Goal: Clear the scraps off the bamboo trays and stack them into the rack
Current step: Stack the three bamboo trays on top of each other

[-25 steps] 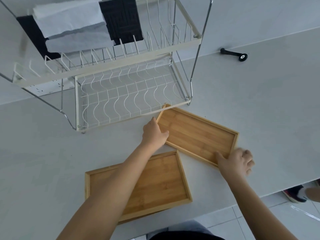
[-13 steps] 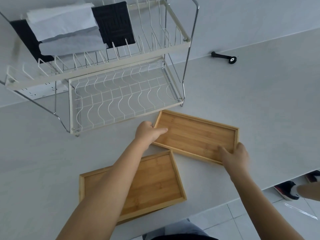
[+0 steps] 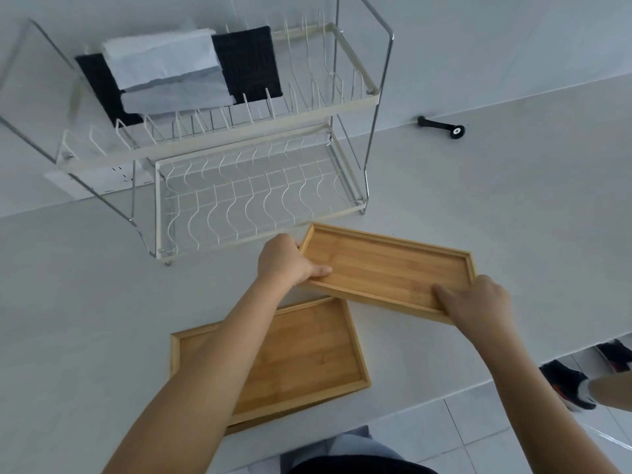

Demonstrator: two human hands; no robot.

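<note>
A long bamboo tray [image 3: 386,268] is held just in front of the two-tier wire rack [image 3: 246,193], its near edge raised off the counter. My left hand [image 3: 285,263] grips its left end with the thumb inside the rim. My right hand [image 3: 478,302] grips its near right corner. A second, wider bamboo tray [image 3: 307,357] lies flat on the counter below, partly hidden by my left forearm. No scraps show on either tray. The rack's lower tier holds nothing.
White and black cloths [image 3: 178,77] lie on the rack's upper tier. A small black tool [image 3: 441,126] rests by the wall at the right. The white counter [image 3: 513,206] ends near my body; tiled floor and another person's shoes [image 3: 567,384] show at the lower right.
Both hands have closed on the long tray and turned it closer to parallel with the rack, lifting it slightly. The wider tray has stayed put.
</note>
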